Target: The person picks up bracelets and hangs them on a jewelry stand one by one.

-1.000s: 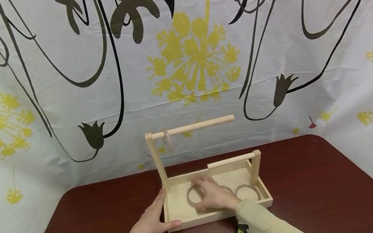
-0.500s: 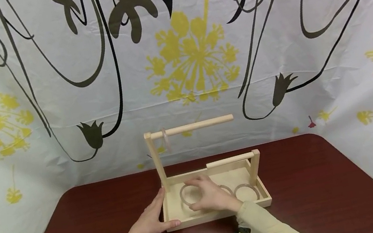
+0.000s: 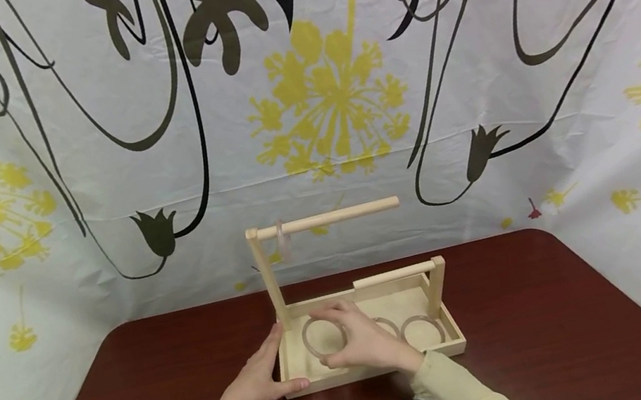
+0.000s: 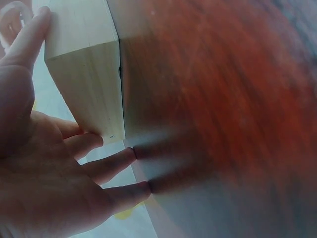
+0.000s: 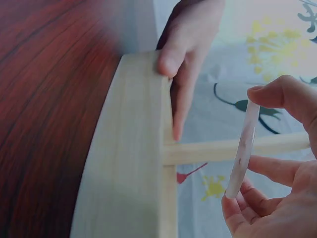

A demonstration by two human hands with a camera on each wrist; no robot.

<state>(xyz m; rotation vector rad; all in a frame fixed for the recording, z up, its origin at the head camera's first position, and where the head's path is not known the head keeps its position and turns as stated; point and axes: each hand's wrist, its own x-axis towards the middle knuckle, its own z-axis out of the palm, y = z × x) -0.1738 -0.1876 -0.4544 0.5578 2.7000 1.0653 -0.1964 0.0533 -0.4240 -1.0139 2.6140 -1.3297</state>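
Observation:
A light wooden tray stand (image 3: pixel 366 372) sits on the table, with one tall and one short post, each carrying a horizontal bar. My left hand (image 3: pixel 257 378) rests on its left end, thumb at the front wall. In the left wrist view the fingers (image 4: pixel 119 198) stretch past the tray's end to the table. My right hand (image 3: pixel 366 338) pinches a pale, translucent bangle (image 5: pixel 242 151) between thumb and fingertips, tilted over the tray. One bangle (image 3: pixel 283 241) hangs on the tall bar (image 3: pixel 339 215). Two more lie in the tray, the rightmost bangle (image 3: pixel 422 332) and one partly hidden behind my right hand.
The short bar (image 3: pixel 394 275) reaches left from its post (image 3: pixel 437 287) at the tray's right end. The dark red table (image 3: pixel 528 320) extends around the stand. A patterned cloth (image 3: pixel 311 144) hangs behind and on both sides.
My right hand has shifted left with the pinched bangle, which now shows more of its ring beyond the fingers. The left hand stays on the tray's left end.

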